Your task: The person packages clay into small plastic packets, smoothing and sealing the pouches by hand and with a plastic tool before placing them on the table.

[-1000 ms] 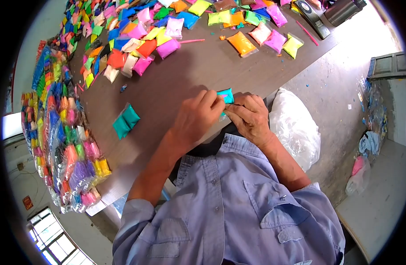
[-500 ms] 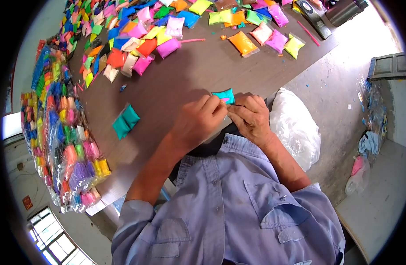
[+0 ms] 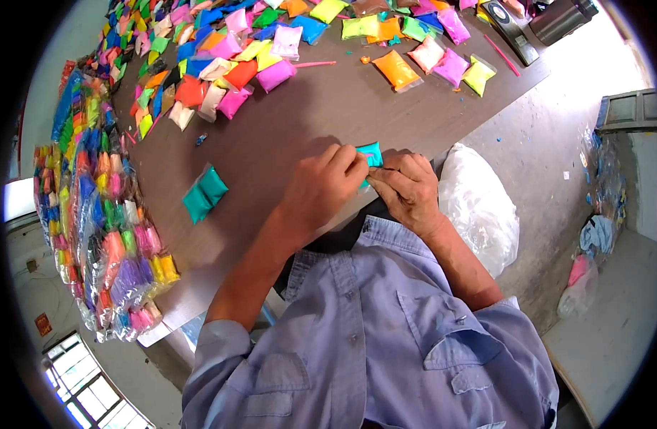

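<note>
A small teal packet (image 3: 372, 152), shiny and pillow-shaped, sits between my two hands at the table's near edge. My left hand (image 3: 324, 184) is closed, its fingertips pinching at the packet's left side. From the other side my right hand (image 3: 408, 187) grips the packet's lower right edge, thumb and fingers pressed together. The fingers cover much of the packet. A small pink bit shows by the left fingertips, too little to name. Left of my hands lies a teal double packet (image 3: 205, 194) in clear film.
Many colourful packets (image 3: 275, 74) are heaped at the table's far side. Bundles of bagged packets (image 3: 114, 236) line the left edge. A pink stick (image 3: 501, 55), a stapler-like device (image 3: 510, 32) and a dark metal flask (image 3: 563, 20) lie far right. A white plastic bag (image 3: 477, 207) stands beside my right arm.
My hands stay close together on the teal packet, with small finger movements. The pink bit by the left fingertips shows less than before. The view has shifted slightly.
</note>
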`<state>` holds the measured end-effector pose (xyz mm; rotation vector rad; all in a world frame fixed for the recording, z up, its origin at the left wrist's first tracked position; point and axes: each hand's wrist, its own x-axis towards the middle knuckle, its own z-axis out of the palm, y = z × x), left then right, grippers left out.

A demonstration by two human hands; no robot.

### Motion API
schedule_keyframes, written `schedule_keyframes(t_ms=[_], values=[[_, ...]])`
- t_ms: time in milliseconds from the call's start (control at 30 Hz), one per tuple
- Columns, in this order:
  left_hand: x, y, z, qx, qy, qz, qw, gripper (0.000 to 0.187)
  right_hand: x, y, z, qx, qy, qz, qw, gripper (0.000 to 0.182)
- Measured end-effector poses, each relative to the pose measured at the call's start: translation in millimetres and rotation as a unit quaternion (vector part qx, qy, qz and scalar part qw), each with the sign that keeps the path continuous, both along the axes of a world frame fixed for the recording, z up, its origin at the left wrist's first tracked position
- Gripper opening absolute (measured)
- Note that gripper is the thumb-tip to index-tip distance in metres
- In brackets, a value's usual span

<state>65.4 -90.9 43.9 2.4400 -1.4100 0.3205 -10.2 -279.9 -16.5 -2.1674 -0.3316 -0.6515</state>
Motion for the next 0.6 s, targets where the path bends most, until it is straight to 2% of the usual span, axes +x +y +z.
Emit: schedule_keyframes(t_ms=[200, 267, 533, 600], values=[[-7, -2, 2, 0.031, -0.018, 0.0, 0.999, 0.006, -1, 0, 4, 0.001, 0.003, -0.003, 1.0, 0.019], [-4, -3, -4, -0.019, -0.006, 0.0, 1.0, 0.007, -1, 1, 2, 0.003, 0.002, -0.002, 1.0, 0.019], [-3, -4, -1, 0.016, 0.028, 0.012, 0.999, 0.007, -1, 0, 5, 0.0, 0.005, 0.002, 1.0, 0.019], [-2, -4, -2, 0.022, 0.046, 0.013, 0.999, 0.012, 0, 1, 2, 0.001, -0.006, -0.001, 1.0, 0.019]])
